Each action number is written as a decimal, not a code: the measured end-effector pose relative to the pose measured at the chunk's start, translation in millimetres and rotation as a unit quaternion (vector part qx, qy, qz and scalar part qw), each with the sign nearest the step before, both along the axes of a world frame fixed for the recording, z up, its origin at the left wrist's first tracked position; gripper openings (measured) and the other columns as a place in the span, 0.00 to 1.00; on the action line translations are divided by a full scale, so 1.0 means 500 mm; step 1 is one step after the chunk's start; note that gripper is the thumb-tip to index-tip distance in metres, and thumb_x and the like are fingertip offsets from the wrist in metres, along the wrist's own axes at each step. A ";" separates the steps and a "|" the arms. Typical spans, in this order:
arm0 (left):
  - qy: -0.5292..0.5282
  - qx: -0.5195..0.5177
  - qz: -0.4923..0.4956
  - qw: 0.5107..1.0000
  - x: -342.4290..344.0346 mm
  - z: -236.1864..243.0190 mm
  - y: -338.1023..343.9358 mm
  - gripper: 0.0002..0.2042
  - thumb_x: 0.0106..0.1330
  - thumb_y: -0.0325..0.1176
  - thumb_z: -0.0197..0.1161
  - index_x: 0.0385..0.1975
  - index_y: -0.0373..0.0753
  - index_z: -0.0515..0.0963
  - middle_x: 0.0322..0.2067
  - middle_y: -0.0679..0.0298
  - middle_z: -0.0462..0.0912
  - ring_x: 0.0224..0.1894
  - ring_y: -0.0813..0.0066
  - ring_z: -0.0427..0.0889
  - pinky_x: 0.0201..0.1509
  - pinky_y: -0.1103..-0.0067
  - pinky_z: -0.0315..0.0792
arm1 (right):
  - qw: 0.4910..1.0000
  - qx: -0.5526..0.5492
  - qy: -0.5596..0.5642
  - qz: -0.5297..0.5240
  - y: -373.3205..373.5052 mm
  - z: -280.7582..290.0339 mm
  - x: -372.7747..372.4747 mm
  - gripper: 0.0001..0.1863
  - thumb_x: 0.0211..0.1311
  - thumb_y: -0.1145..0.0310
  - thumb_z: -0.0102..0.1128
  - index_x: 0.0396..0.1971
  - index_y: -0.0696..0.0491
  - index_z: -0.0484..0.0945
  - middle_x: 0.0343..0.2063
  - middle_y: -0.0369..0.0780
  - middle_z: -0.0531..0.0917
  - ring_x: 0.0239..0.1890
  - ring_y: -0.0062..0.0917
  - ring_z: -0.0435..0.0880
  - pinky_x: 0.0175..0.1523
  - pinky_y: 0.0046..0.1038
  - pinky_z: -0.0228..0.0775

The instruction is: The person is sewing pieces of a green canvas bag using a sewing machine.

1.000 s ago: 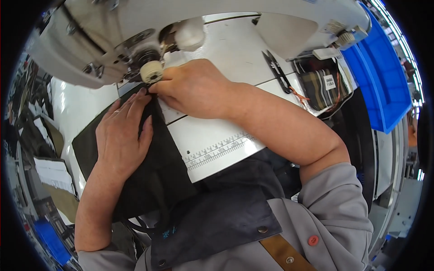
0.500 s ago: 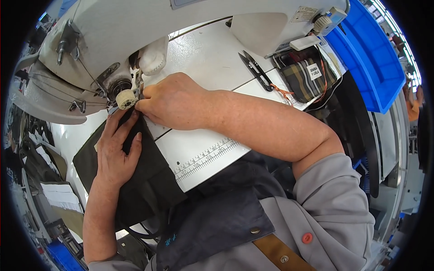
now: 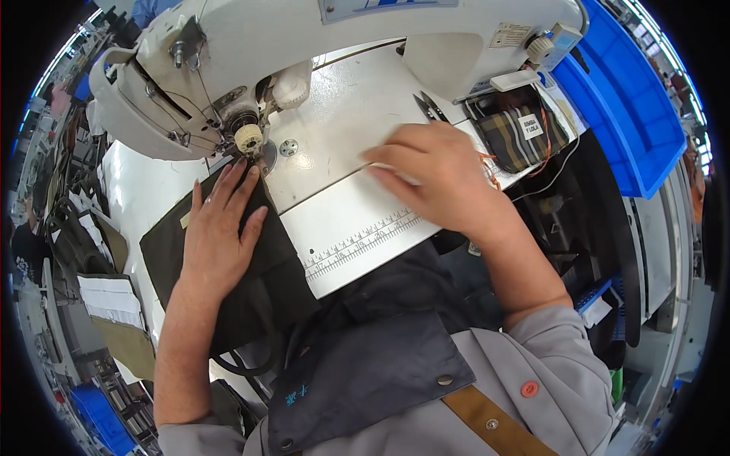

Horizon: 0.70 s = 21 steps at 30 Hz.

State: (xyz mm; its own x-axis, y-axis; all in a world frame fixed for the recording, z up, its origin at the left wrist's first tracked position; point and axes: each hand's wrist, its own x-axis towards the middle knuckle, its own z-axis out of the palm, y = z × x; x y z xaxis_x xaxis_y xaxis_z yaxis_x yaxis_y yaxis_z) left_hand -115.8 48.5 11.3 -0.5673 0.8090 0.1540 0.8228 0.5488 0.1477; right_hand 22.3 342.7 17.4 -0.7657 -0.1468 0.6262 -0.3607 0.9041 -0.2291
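My left hand (image 3: 220,235) lies flat on dark olive fabric (image 3: 251,304), its fingers spread. Its fingertips reach the presser foot area, just below the cream knurled wheel (image 3: 249,140) on the sewing machine (image 3: 190,99). Over the white table, to the right of the needle, my right hand (image 3: 437,175) is raised, somewhat smeared by motion. Thumb and fingers stand apart there, and nothing shows between them. Black thread snips (image 3: 430,106) lie just beyond that hand, which hides their handle end.
A plaid pouch (image 3: 518,137) with orange cord lies at the right. Past it stands a blue bin (image 3: 631,99). A printed ruler (image 3: 365,245) runs along the table's front. More dark fabric pieces with white panels (image 3: 110,300) are stacked at the left.
My right hand has left the needle area and moved right, toward the snips. My left hand stays on the fabric with its fingers more stretched out. The whole view has shifted a little.
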 end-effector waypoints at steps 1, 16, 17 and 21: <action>0.033 -0.024 0.010 0.999 0.019 -0.003 0.000 0.28 0.74 0.46 0.58 0.72 0.43 0.69 0.71 0.52 0.69 0.74 0.48 0.66 0.79 0.47 0.49 | 0.999 -0.024 -0.002 -0.026 0.028 -0.005 0.029 0.07 0.58 0.70 0.72 0.37 0.51 0.88 0.32 0.38 0.85 0.33 0.34 0.85 0.39 0.35 0.76; -0.036 -0.049 0.026 0.998 0.248 0.031 -0.038 0.44 0.60 0.60 0.69 0.72 0.39 0.68 0.74 0.54 0.65 0.76 0.51 0.64 0.79 0.43 0.43 | 0.924 0.148 0.015 -0.353 0.274 -0.040 0.131 0.27 0.60 0.41 0.69 0.45 0.51 0.87 0.54 0.44 0.81 0.56 0.40 0.78 0.59 0.38 0.69; -0.042 -0.047 0.028 0.998 0.250 0.034 -0.042 0.43 0.60 0.58 0.70 0.72 0.39 0.68 0.74 0.54 0.65 0.76 0.51 0.64 0.79 0.43 0.43 | 0.905 0.136 0.041 -0.400 0.283 -0.038 0.141 0.27 0.61 0.42 0.69 0.44 0.51 0.86 0.52 0.43 0.81 0.56 0.40 0.78 0.58 0.38 0.70; -0.059 -0.032 0.038 0.997 0.254 0.031 -0.058 0.43 0.58 0.55 0.73 0.72 0.38 0.68 0.74 0.54 0.65 0.76 0.51 0.64 0.80 0.44 0.43 | 0.912 0.092 0.084 -0.392 0.256 -0.035 0.152 0.21 0.63 0.49 0.69 0.41 0.53 0.86 0.47 0.42 0.83 0.51 0.38 0.80 0.54 0.39 0.71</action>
